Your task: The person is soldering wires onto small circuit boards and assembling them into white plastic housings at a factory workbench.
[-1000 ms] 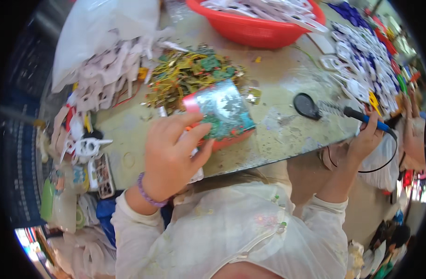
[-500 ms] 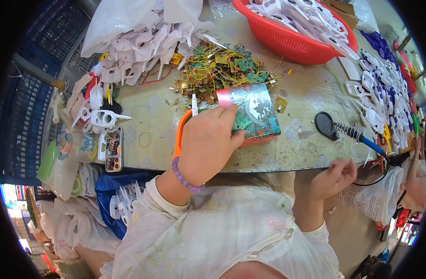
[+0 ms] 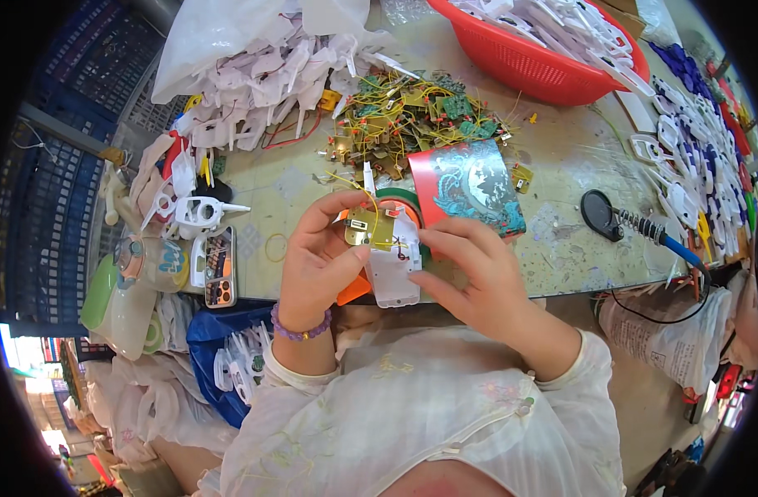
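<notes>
Between the thumb and fingers of my left hand (image 3: pixel 312 261) is a small tan circuit board (image 3: pixel 360 225) with a yellow wire. The board lies over the upper part of a white plastic casing half (image 3: pixel 394 277) at the table's front edge. My right hand (image 3: pixel 482 277) has its thumb and fingers at the casing's right edge, gripping it. An orange piece (image 3: pixel 354 290) shows beneath, partly hidden by my left hand. A green ring (image 3: pixel 402 195) lies behind the casing. Next to it stands a red and teal patterned box (image 3: pixel 470 190).
Behind is a heap of circuit boards with yellow wires (image 3: pixel 412 116). White casings (image 3: pixel 255 91) are piled at the back left, with more in a red basket (image 3: pixel 544 70). A soldering iron (image 3: pixel 660 238) rests in its stand at right. A phone (image 3: pixel 220 269) lies at left.
My left hand has drawn back from the box and now holds a board over the casing. My right hand has come up from beyond the table edge to the casing.
</notes>
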A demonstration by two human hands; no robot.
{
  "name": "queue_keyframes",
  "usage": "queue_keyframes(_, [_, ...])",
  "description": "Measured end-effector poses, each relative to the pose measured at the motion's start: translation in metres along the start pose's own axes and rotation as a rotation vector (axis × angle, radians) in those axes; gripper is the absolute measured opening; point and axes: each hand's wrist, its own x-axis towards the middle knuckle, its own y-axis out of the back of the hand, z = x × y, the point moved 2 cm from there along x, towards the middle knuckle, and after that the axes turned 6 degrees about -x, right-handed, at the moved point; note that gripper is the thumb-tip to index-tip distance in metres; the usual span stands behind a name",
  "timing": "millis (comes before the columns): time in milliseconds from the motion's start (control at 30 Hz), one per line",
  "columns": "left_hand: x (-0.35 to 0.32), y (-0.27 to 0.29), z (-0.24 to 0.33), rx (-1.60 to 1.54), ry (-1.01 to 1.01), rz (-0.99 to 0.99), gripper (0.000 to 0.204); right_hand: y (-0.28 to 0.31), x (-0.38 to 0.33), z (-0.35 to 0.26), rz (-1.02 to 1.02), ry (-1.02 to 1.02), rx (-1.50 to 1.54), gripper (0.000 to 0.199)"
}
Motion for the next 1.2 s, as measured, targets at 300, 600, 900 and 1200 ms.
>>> queue_keyframes(300, [-0.001,0.012,-0.006,0.291,-0.116,-0.122,0.048,0.003,0.015,-0.003,-0.181,-0.356,0.6,0.016])
queue_keyframes(600, [0.004,-0.006,0.008,0.623,-0.182,-0.292,0.045,0.013,0.052,-0.013,-0.262,-0.327,0.426,0.022])
queue_keyframes(900, [0.01,-0.008,0.008,0.92,-0.275,-0.044,0.051,-0.012,0.047,-0.005,-0.13,-0.006,0.253,0.026])
queue_keyframes(1200, [0.003,-0.006,-0.009,0.465,-0.098,0.202,0.031,-0.016,0.047,-0.002,-0.075,-0.02,0.306,0.032])
